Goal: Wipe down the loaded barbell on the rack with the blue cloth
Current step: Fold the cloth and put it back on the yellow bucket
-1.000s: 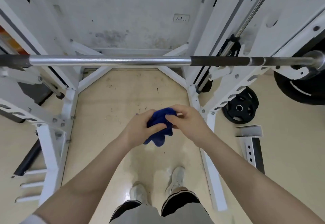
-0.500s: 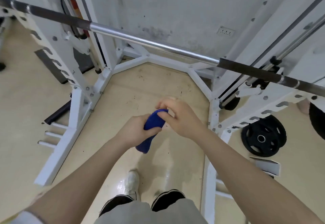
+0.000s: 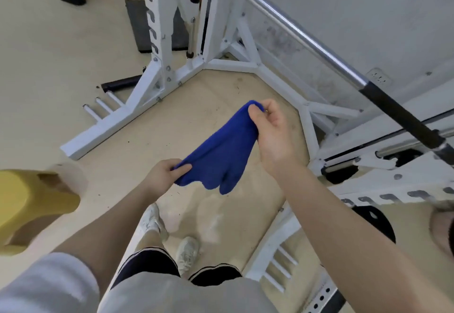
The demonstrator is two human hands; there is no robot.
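The blue cloth (image 3: 221, 155) is stretched out between both hands at waist height, its lower edge hanging loose. My left hand (image 3: 163, 177) pinches its near left corner. My right hand (image 3: 275, 135) grips its far upper corner. The barbell (image 3: 304, 39) runs diagonally across the upper right, chrome in the middle with a dark knurled section (image 3: 403, 118) toward the right, resting on the white rack (image 3: 172, 49). The bar is above and beyond the cloth, untouched. No loaded plates show on the bar in this view.
White rack uprights and floor braces (image 3: 118, 126) surround my feet. A black weight plate (image 3: 373, 221) lies on the floor at right under the rack arm. A yellow object (image 3: 27, 202) sits at the left edge. A dark mat (image 3: 152, 27) lies behind the upright.
The bunched cloth has been pulled open between my hands, which moved apart. My view has swung left and down, so the bar now runs steeply toward the upper left.
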